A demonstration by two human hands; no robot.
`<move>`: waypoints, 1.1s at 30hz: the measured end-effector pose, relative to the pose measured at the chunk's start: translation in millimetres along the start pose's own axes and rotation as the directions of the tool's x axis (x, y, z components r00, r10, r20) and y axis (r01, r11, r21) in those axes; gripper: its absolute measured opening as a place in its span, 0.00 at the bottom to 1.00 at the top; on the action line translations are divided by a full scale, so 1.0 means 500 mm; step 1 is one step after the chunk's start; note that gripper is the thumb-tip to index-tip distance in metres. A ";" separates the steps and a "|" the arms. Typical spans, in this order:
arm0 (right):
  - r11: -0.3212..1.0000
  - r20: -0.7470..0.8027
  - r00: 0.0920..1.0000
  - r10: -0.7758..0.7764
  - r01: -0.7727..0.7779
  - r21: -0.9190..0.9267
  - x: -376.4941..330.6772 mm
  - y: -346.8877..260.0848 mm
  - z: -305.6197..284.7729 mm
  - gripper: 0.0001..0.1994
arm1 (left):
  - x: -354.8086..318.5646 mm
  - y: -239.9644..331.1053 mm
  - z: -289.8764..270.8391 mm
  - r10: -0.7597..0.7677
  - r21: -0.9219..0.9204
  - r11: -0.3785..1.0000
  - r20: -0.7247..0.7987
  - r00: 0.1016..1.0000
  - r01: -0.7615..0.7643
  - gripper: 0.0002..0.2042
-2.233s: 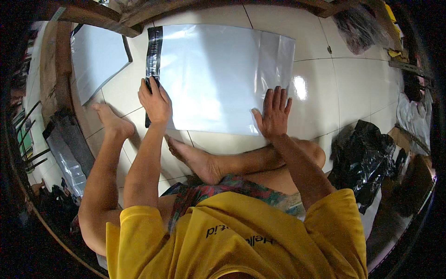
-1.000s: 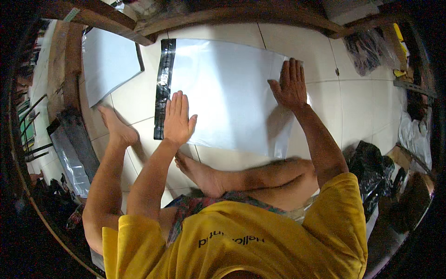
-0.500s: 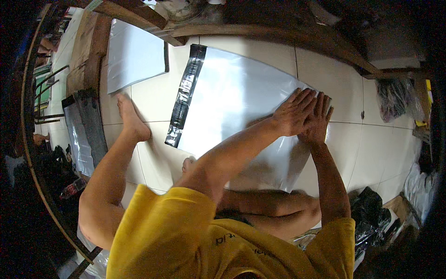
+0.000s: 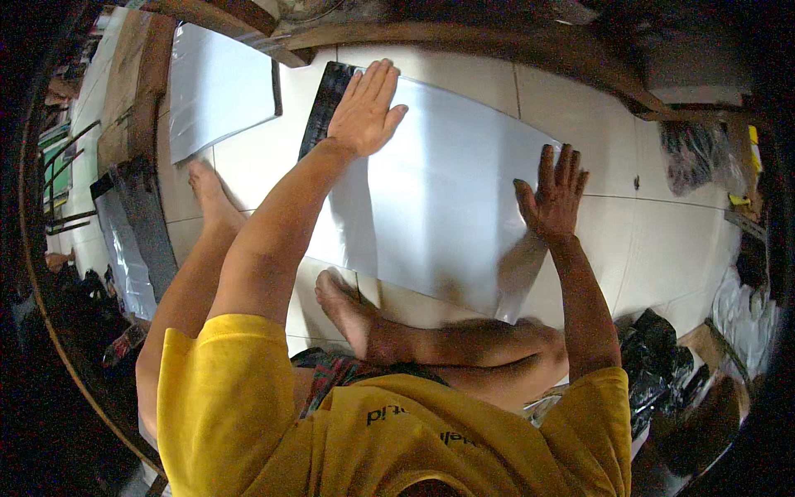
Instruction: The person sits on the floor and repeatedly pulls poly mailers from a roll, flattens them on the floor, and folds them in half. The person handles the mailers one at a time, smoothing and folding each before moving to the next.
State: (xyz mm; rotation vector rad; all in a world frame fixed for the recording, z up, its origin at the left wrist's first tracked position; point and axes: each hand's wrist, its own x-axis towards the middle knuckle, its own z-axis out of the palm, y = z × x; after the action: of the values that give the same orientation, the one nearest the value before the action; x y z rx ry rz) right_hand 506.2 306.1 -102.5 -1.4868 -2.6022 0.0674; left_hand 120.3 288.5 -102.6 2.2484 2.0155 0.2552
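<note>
In the head view, the left hand (image 4: 364,108) has moved away from the right hand (image 4: 555,195) to the upper left of the white plastic sheet (image 4: 439,166), flat on the tiled floor (image 4: 654,240). Both hands are unclenched, the right's fingers spread at the sheet's right edge; the left forearm (image 4: 277,219) hides the black strip's (image 4: 321,116) lower part.

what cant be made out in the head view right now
All in the head view:
Black strip on the large white sheet: lower part behind the left forearm.
That sheet's right edge: partly covered by the right hand.
Second white sheet: upper edge behind the wooden beam.
Clear bag: contents too small and dim.
</note>
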 end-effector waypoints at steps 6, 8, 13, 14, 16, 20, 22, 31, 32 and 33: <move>0.998 0.048 0.999 -0.009 0.012 -0.057 -0.062 -0.073 -0.032 0.39 | 0.004 -0.009 0.012 0.038 0.043 0.998 -0.053 0.998 -0.036 0.33; 1.000 0.058 0.998 -0.013 0.012 0.026 -0.121 -0.113 -0.009 0.39 | -0.002 -0.007 0.015 0.049 0.052 0.998 -0.067 0.997 -0.046 0.33; 0.998 0.056 0.998 0.007 -0.010 0.055 -0.129 -0.138 -0.025 0.40 | 0.001 0.060 0.007 0.003 0.127 0.992 -0.041 0.999 0.002 0.35; 1.000 0.051 0.999 0.013 -0.014 0.028 -0.121 -0.137 -0.029 0.40 | -0.002 0.124 0.003 0.013 -0.082 0.996 -0.062 0.998 -0.018 0.34; 1.000 0.075 0.997 0.005 -0.004 -0.021 -0.125 -0.134 -0.020 0.40 | -0.049 0.278 0.085 0.065 -0.444 0.892 -0.071 0.995 -0.090 0.33; 0.998 0.061 0.998 -0.002 0.006 -0.062 -0.126 -0.122 -0.004 0.40 | -0.145 0.422 0.066 0.266 -0.312 0.922 0.087 0.960 -0.227 0.39; 1.000 0.064 0.998 -0.009 0.009 0.003 -0.134 -0.128 -0.008 0.41 | -0.145 0.384 0.057 0.180 -0.320 0.938 0.120 0.976 -0.134 0.40; 1.000 0.090 0.996 0.025 -0.025 -0.001 -0.138 -0.132 -0.021 0.41 | -0.239 0.060 -0.015 -0.121 -0.028 0.992 -0.009 0.993 0.120 0.35; 1.000 0.085 0.996 0.025 -0.025 -0.006 -0.143 -0.130 -0.021 0.41 | -0.243 0.060 -0.014 -0.115 -0.037 0.993 -0.021 0.993 0.114 0.34; 1.000 0.066 0.998 0.019 -0.020 0.011 -0.160 -0.130 -0.023 0.40 | -0.242 0.056 -0.011 -0.103 -0.048 0.994 -0.036 0.994 0.102 0.34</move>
State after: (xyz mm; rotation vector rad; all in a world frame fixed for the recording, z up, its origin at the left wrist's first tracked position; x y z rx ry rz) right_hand 492.5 203.7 -92.1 -1.5316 -2.6336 0.1353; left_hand 133.9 164.8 -97.6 2.1212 2.1141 0.3344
